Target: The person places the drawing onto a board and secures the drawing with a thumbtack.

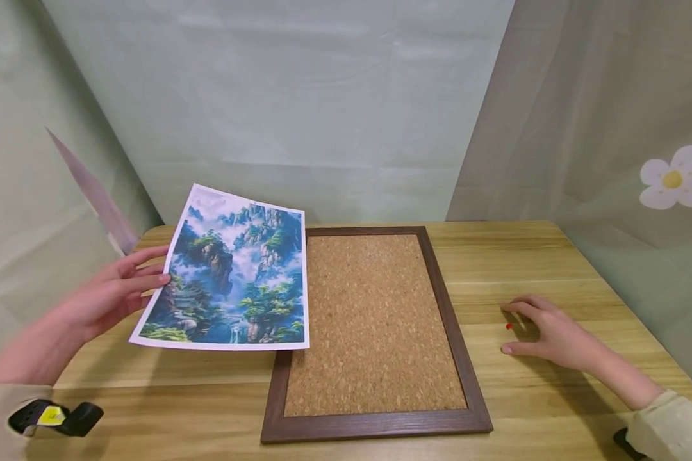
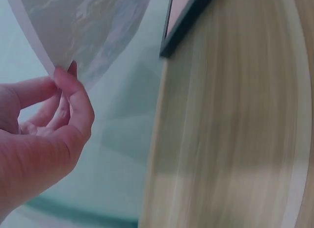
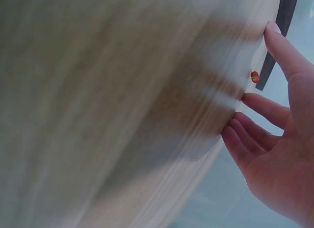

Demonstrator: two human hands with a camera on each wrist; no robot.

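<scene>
Paper print (image 1: 230,278) pinched only at its edge by left hand (image 1: 106,294) fingers, liable to sag or slip; right hand (image 1: 544,333) open beside red pushpin (image 1: 509,326), easily knocked away.

— Left hand (image 1: 112,291)?
— Raised at the near left, forearm coming in from the lower left corner. Fingers extended toward the right, thumb opposing them, pinching at the tips.

— Right hand (image 1: 544,333)?
— Low at the right, palm down. Fingers loosely curved and spread, fingertips (image 3: 274,31) pointing left. Nothing gripped. A light sleeve covers the wrist.
</scene>
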